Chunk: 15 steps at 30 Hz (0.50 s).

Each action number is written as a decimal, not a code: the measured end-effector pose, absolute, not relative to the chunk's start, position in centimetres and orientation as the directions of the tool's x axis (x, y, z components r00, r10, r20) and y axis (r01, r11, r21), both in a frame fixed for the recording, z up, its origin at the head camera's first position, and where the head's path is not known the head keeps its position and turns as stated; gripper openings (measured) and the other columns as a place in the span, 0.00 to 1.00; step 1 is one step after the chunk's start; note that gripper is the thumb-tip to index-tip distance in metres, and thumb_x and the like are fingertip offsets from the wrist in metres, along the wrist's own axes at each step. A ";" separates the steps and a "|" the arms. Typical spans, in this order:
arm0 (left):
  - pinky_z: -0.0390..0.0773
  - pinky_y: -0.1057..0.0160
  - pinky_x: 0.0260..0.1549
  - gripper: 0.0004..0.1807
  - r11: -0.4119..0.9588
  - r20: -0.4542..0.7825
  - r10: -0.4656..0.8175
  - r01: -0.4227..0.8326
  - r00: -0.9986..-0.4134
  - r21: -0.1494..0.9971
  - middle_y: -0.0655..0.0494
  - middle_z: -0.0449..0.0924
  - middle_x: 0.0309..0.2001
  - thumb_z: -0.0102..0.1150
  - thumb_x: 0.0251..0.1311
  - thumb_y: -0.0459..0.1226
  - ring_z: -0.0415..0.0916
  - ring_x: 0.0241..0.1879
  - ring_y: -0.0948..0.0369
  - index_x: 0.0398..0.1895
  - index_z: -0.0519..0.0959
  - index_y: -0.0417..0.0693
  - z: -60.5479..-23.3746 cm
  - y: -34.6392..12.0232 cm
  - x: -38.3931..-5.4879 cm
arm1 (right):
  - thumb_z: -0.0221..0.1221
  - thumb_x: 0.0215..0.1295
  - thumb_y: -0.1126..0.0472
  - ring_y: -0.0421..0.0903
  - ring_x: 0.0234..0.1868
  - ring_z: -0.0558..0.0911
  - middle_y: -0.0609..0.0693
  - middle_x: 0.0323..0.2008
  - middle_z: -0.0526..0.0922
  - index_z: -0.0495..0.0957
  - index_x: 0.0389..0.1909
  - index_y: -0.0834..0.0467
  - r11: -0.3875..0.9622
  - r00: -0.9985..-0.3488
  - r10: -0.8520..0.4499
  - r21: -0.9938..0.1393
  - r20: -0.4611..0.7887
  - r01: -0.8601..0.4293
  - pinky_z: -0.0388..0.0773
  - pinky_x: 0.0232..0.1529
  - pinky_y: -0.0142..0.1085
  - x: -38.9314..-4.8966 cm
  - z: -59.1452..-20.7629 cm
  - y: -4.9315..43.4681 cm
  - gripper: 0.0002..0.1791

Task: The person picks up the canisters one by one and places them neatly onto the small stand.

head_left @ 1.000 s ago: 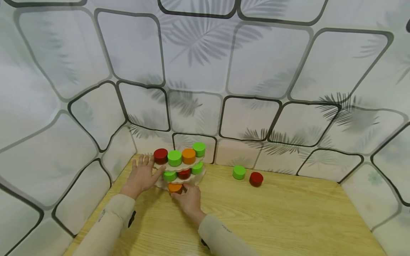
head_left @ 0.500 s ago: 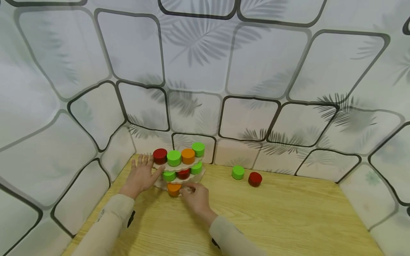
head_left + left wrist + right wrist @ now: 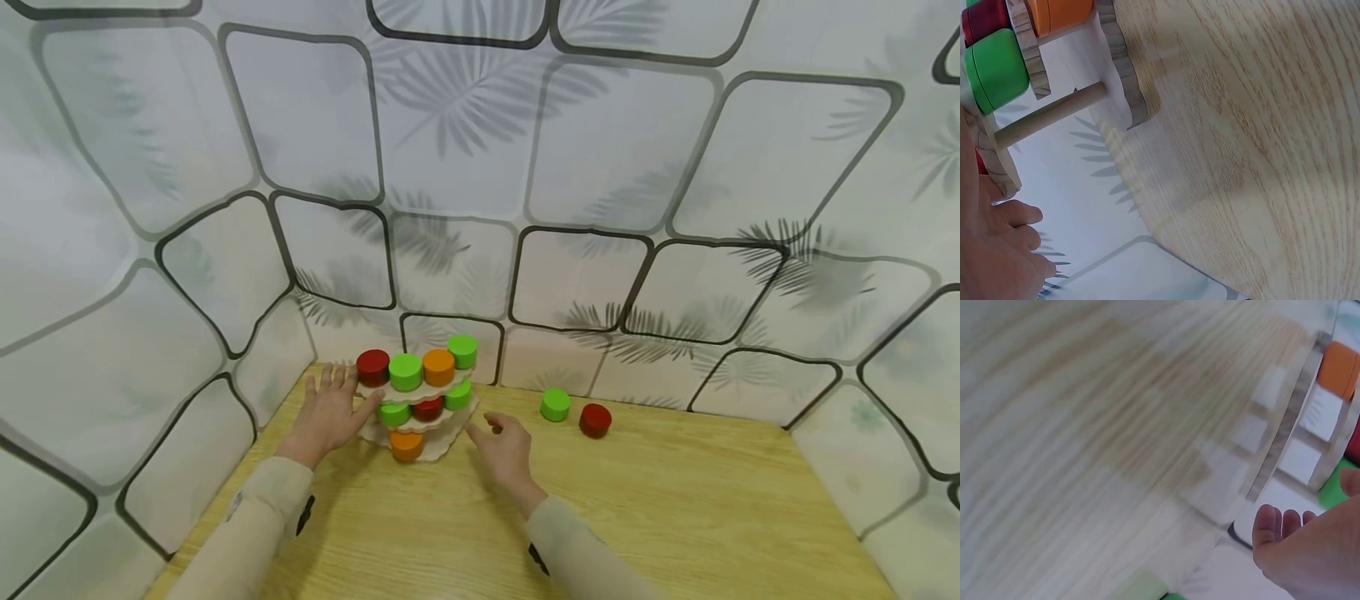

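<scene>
A tiered wooden stand point(image 3: 442, 443) with scalloped boards is at the back left of the table. Red, green and orange round blocks sit on its top board; green and red ones fill the middle. An orange block point(image 3: 407, 447) rests on the bottom board. My left hand point(image 3: 327, 417) lies against the stand's left side, fingers extended and thumb at the top board's edge; the left wrist view shows its fingers point(image 3: 1022, 231) beyond that board. To the right of the stand hovers my right hand point(image 3: 506, 450), fingers loosely bent, holding nothing.
A green block point(image 3: 555, 405) and a red block point(image 3: 596, 421) stand on the wooden table point(image 3: 675, 500) near the back wall, right of my right hand. Patterned cloth walls point(image 3: 457, 267) enclose the table at the back and sides.
My right hand has let go of the orange block on the bottom board and moved right, away from the stand. The left hand and the stand have stayed put.
</scene>
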State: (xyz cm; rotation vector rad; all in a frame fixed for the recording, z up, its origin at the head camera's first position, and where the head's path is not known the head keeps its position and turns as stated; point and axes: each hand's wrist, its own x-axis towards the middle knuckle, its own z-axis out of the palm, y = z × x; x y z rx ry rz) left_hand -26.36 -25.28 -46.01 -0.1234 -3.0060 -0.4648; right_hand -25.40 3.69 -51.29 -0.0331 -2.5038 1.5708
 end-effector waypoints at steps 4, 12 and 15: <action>0.42 0.24 0.76 0.50 0.951 0.106 0.061 0.090 -0.993 0.297 0.23 0.51 0.80 0.36 0.79 0.65 0.41 0.81 0.27 0.80 0.58 0.27 -46.0 -25.2 -26.3 | 0.71 0.66 0.58 0.62 0.54 0.83 0.65 0.53 0.87 0.85 0.57 0.68 0.439 -0.979 0.140 -0.896 0.148 -0.073 0.83 0.54 0.55 -25.8 -51.3 4.9 0.23; 0.41 0.24 0.76 0.49 0.951 0.107 0.060 0.090 -0.992 0.295 0.24 0.52 0.80 0.37 0.79 0.64 0.42 0.81 0.27 0.80 0.57 0.27 -46.1 -25.2 -26.4 | 0.70 0.68 0.56 0.62 0.57 0.82 0.65 0.56 0.86 0.83 0.60 0.68 0.428 -0.973 0.198 -0.903 0.116 -0.021 0.81 0.57 0.56 -27.0 -51.8 7.3 0.25; 0.41 0.24 0.76 0.49 0.952 0.106 0.059 0.088 -0.993 0.292 0.24 0.52 0.80 0.37 0.79 0.64 0.42 0.81 0.27 0.80 0.58 0.27 -46.1 -25.2 -26.4 | 0.71 0.68 0.55 0.61 0.57 0.82 0.65 0.56 0.86 0.83 0.60 0.67 0.435 -0.969 0.225 -0.900 0.107 0.002 0.81 0.57 0.56 -27.4 -52.1 8.1 0.26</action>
